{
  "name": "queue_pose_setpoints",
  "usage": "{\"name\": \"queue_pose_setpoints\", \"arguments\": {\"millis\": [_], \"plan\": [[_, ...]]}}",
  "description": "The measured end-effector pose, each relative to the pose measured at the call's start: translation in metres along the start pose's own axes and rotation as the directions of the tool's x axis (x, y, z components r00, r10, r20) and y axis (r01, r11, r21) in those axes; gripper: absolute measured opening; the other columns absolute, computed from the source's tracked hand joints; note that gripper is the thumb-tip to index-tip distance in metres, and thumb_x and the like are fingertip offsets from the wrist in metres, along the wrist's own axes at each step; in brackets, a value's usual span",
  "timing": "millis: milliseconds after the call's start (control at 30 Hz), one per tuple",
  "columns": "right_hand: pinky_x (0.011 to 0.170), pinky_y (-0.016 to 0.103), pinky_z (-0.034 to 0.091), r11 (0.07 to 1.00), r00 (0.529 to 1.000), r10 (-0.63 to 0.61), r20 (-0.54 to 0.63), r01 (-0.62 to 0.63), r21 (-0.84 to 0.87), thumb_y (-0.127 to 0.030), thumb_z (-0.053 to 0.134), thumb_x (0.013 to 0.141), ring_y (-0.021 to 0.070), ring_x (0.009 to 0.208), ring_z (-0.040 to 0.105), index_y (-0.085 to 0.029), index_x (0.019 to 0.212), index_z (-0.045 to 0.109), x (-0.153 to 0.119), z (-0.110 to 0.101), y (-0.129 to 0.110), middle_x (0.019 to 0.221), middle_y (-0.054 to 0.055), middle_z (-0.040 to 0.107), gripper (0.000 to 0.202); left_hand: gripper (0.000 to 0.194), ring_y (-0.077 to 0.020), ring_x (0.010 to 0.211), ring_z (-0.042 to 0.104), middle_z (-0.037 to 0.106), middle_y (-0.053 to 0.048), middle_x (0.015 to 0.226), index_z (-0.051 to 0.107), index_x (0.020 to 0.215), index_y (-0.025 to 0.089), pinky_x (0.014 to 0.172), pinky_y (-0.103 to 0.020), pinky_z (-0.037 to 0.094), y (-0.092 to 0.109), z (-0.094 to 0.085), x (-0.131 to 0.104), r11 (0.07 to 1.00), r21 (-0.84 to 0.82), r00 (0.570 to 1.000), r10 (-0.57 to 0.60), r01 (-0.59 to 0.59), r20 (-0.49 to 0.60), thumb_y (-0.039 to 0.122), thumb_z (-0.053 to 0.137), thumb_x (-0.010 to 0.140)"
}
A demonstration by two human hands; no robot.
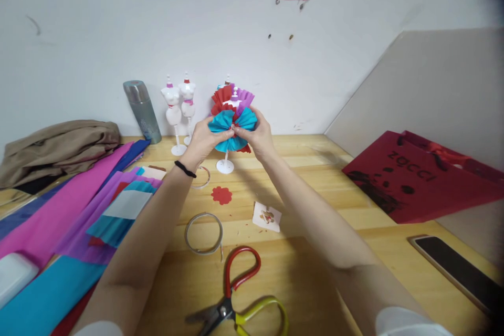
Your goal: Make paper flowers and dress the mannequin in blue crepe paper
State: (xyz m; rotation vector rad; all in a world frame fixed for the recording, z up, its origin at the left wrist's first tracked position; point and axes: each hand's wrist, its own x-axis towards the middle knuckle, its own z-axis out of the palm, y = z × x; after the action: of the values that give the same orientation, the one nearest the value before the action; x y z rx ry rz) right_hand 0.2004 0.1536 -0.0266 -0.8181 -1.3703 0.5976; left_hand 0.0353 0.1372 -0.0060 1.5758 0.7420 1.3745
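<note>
Both hands reach to a small white dress form [224, 166] dressed in ruffled crepe paper. My left hand [202, 140] pinches the left side of the pleated blue crepe paper [236, 143] at the form's waist. On the other side, my right hand [259, 136] grips the same blue paper, its thumb near the middle close to the left thumb. Above the blue, red crepe paper [222, 98] and purple crepe paper [245, 96] fan out around the chest. Another dress form [227, 79] stands behind, mostly hidden.
Two bare dress forms [172, 95] and a leaning flask [142, 110] stand near the wall. Scissors [226, 307], a tape ring [203, 233], a red paper flower [221, 195] and a small card [266, 216] lie in front. Crepe sheets [66, 199] fill the left; a red bag [417, 178] and phone [452, 268] sit right.
</note>
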Motion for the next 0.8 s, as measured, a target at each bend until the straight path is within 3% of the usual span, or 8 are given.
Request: {"name": "queue_pose_setpoints", "arguments": {"millis": [233, 567, 800], "plan": [[0.103, 0.050, 0.051, 1.000, 0.999, -0.019, -0.027, 0.018, -0.023, -0.034, 0.085, 0.059, 0.0296, 0.107, 0.069, -0.021, 0.115, 0.064, -0.0018, 0.0012, -0.0009, 0.114, 0.009, 0.074, 0.061, 0.033, -0.0280, 0.083, 0.070, 0.074, -0.008, 0.082, 0.071, 0.082, 0.014, 0.085, -0.049, 0.056, -0.0013, -0.0002, 0.0041, 0.999, 0.050, 0.999, 0.004, -0.002, -0.041, 0.034, 0.087, 0.062], [0.102, 0.048, 0.052, 0.995, 0.997, -0.070, -0.024, 0.068, -0.070, -0.032, 0.081, 0.062, 0.0287, 0.106, 0.069, -0.021, 0.119, 0.062, -0.0031, 0.0006, -0.0016, 0.114, 0.008, 0.074, 0.061, 0.026, -0.0231, 0.081, 0.070, 0.075, -0.003, 0.080, 0.071, 0.077, 0.019, 0.084, -0.041, 0.059, -0.0073, 0.0045, 0.0076, 0.998, 0.039, 0.993, 0.050, -0.046, -0.106, 0.030, 0.086, 0.059], [0.101, 0.046, 0.052, 0.995, 0.997, -0.068, -0.044, 0.064, -0.081, -0.029, 0.079, 0.063, 0.0281, 0.105, 0.068, -0.019, 0.123, 0.061, -0.0048, 0.0028, -0.0041, 0.115, 0.010, 0.073, 0.063, 0.030, -0.0267, 0.081, 0.071, 0.076, -0.003, 0.079, 0.072, 0.076, 0.019, 0.089, -0.048, 0.058, -0.0089, 0.0074, 0.0068, 1.000, -0.008, 0.994, 0.024, -0.025, -0.109, 0.035, 0.087, 0.057]]}}
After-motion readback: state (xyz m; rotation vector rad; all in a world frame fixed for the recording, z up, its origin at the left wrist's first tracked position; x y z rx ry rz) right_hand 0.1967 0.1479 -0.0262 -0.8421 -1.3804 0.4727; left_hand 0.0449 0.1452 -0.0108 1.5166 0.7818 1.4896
